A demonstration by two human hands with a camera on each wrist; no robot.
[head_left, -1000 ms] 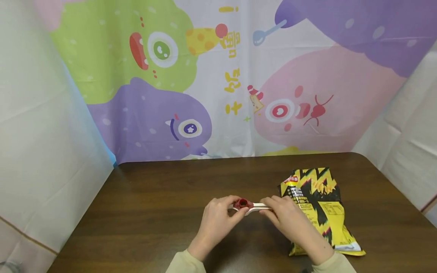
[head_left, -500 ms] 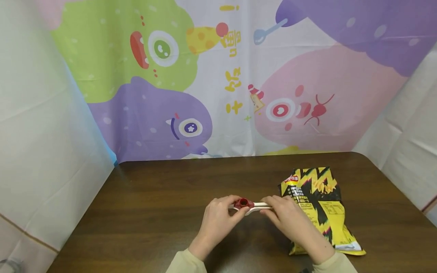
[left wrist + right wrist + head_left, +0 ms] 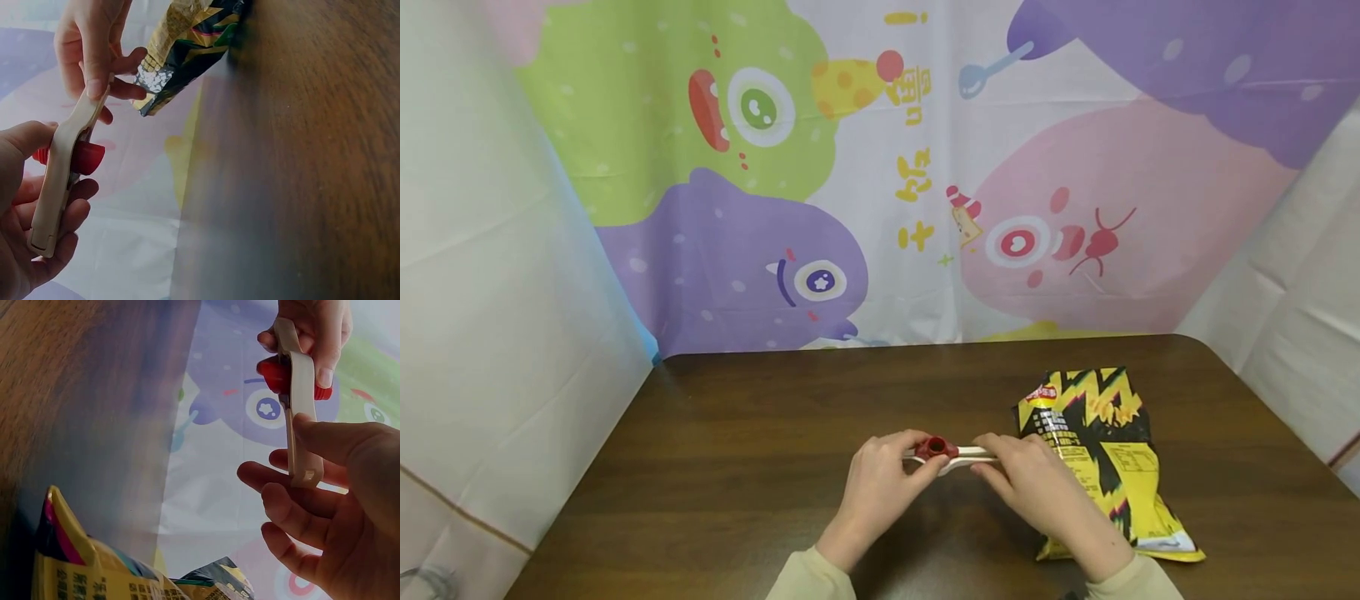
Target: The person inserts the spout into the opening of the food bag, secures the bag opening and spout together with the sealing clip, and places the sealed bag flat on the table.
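A white bag sealing clip [image 3: 968,458] with a red pour spout [image 3: 936,447] is held level above the table, between both hands. My left hand [image 3: 880,479] grips the spout end, its thumb on the near side and fingers behind. The right hand [image 3: 1033,475] pinches the other end between thumb and fingers. In the left wrist view, the clip's long arms [image 3: 55,187] lie close together, and the spout's red tube [image 3: 89,157] sticks out to one side. The right wrist view shows a ridged red part [image 3: 323,393] on the opposite side. Fingers cover both ends in the head view.
A yellow and black snack bag [image 3: 1131,467] lies on the brown wooden table [image 3: 737,475] at the right, partly behind my right forearm. A cartoon-printed curtain [image 3: 910,292] hangs at the table's far edge, with pale cloth on both sides.
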